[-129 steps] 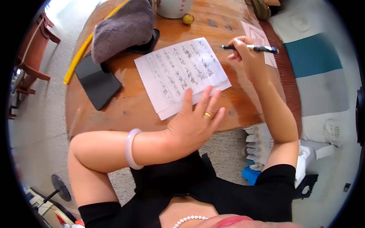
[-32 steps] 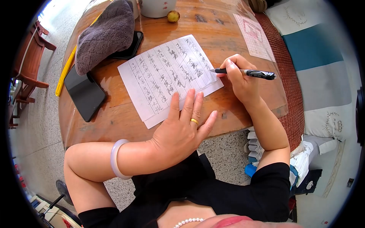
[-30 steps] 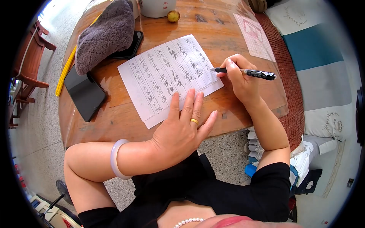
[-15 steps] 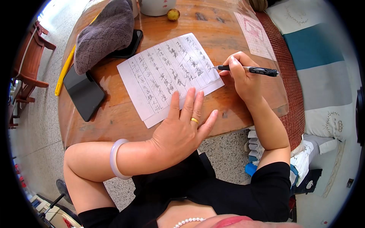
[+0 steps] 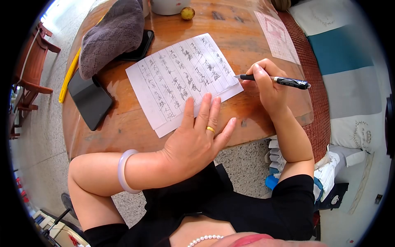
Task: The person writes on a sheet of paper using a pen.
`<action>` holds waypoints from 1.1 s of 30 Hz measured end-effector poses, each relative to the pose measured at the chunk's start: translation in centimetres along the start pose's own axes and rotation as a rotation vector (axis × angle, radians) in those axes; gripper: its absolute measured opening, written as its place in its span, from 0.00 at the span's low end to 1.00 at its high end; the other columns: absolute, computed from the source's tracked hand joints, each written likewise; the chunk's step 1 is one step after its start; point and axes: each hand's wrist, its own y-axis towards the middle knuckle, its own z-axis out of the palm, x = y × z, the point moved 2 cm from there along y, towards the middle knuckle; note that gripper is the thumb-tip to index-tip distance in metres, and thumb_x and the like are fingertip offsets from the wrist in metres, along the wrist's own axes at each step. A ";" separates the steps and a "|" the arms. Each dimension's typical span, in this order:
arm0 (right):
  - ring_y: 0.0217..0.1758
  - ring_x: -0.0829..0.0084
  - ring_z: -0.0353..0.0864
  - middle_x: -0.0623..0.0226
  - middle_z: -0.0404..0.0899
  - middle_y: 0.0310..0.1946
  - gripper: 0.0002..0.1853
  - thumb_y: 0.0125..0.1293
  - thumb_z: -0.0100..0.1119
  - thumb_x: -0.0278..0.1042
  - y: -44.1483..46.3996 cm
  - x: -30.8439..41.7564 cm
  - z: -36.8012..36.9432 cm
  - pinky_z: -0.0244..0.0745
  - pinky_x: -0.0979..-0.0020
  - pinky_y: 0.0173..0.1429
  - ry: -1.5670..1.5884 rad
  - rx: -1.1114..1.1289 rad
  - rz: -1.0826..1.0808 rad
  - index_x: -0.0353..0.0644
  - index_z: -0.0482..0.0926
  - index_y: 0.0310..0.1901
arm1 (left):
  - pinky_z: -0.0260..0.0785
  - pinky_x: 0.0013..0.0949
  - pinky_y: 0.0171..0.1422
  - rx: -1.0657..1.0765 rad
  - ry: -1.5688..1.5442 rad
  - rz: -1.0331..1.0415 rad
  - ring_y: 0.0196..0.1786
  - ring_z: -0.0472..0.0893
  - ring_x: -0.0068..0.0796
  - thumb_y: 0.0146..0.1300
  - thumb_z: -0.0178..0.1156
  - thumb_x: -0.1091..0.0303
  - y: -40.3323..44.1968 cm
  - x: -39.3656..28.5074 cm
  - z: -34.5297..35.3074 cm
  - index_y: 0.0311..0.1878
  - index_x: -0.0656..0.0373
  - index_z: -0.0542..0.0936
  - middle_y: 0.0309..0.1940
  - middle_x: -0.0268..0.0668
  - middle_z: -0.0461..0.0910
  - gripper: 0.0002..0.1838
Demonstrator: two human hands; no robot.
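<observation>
A sheet of white paper [image 5: 158, 105] with ruled columns of black handwriting lies at an angle on the wooden table; another sheet edge shows beneath it. My left hand [image 5: 195, 133] rests with fingers spread, the fingertips on the paper's near edge. A gold ring is on one finger. My right hand [image 5: 269, 86] is closed around a black pen [image 5: 290, 82], its tip at the paper's right edge beside the last column. Whether the tip touches the paper I cannot tell.
On the table's left are a dark phone [image 5: 90, 101], a grey cloth [image 5: 111, 39] over another black device [image 5: 142, 47], and a yellow strip [image 5: 70, 76]. A small round yellowish fruit [image 5: 187, 13] sits by a white pot [image 5: 169, 6]. A pink-printed sheet [image 5: 277, 37] lies at right.
My right hand and the pen have shifted slightly right and down, and a stroke shows more fully at the last column's end. My left hand has stayed nearly still.
</observation>
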 end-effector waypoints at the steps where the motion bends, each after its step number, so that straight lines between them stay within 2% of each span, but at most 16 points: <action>1: 0.24 0.83 0.80 0.70 0.79 0.22 0.11 0.71 0.50 0.26 0.0 -0.1 -0.2 0.73 0.80 0.28 0.011 0.007 0.016 0.35 0.76 0.30 | 0.57 0.66 0.69 -0.004 0.004 -0.002 0.70 0.66 0.65 0.61 0.58 0.48 0.0 0.0 0.0 0.71 0.51 0.70 0.67 0.67 0.65 0.35; 7: 0.26 0.83 0.81 0.69 0.80 0.23 0.10 0.71 0.52 0.27 0.1 0.0 -0.7 0.73 0.81 0.28 -0.026 -0.002 -0.011 0.34 0.77 0.31 | 0.57 0.64 0.70 -0.018 -0.026 -0.028 0.71 0.66 0.62 0.55 0.63 0.46 0.1 0.0 0.0 0.70 0.50 0.71 0.67 0.66 0.66 0.39; 12: 0.26 0.82 0.81 0.68 0.80 0.24 0.10 0.71 0.51 0.27 -0.1 0.5 -0.6 0.74 0.80 0.30 0.047 0.056 0.066 0.33 0.78 0.32 | 0.53 0.61 0.73 -0.039 -0.058 -0.054 0.73 0.64 0.59 0.51 0.68 0.46 0.2 0.1 -0.2 0.69 0.51 0.71 0.68 0.64 0.65 0.42; 15: 0.25 0.82 0.81 0.68 0.80 0.23 0.10 0.70 0.51 0.27 -0.1 0.6 -0.6 0.74 0.80 0.30 0.047 0.042 0.096 0.33 0.78 0.32 | 0.49 0.60 0.76 -0.076 -0.051 -0.003 0.74 0.63 0.58 0.51 0.67 0.46 0.3 0.1 -0.1 0.69 0.52 0.71 0.69 0.64 0.63 0.42; 18: 0.25 0.82 0.81 0.68 0.79 0.23 0.09 0.70 0.51 0.27 -0.1 0.6 -0.7 0.73 0.79 0.30 0.004 0.029 0.079 0.33 0.77 0.32 | 0.47 0.58 0.78 -0.014 -0.081 -0.019 0.74 0.62 0.59 0.51 0.68 0.45 0.2 0.1 0.1 0.69 0.53 0.71 0.70 0.64 0.62 0.42; 24: 0.25 0.81 0.81 0.67 0.79 0.23 0.09 0.69 0.51 0.27 -0.1 0.1 -0.7 0.74 0.79 0.30 0.006 0.060 0.080 0.32 0.77 0.31 | 0.49 0.54 0.78 -0.007 -0.069 -0.008 0.74 0.62 0.59 0.51 0.68 0.45 0.2 0.2 0.1 0.69 0.54 0.70 0.70 0.65 0.63 0.43; 33: 0.25 0.80 0.81 0.67 0.79 0.22 0.11 0.70 0.52 0.29 0.0 -0.7 -0.7 0.76 0.78 0.29 -0.005 0.071 0.048 0.33 0.77 0.30 | 0.53 0.55 0.76 0.002 -0.077 0.005 0.74 0.62 0.61 0.50 0.70 0.46 0.3 0.2 0.1 0.71 0.57 0.67 0.69 0.65 0.62 0.46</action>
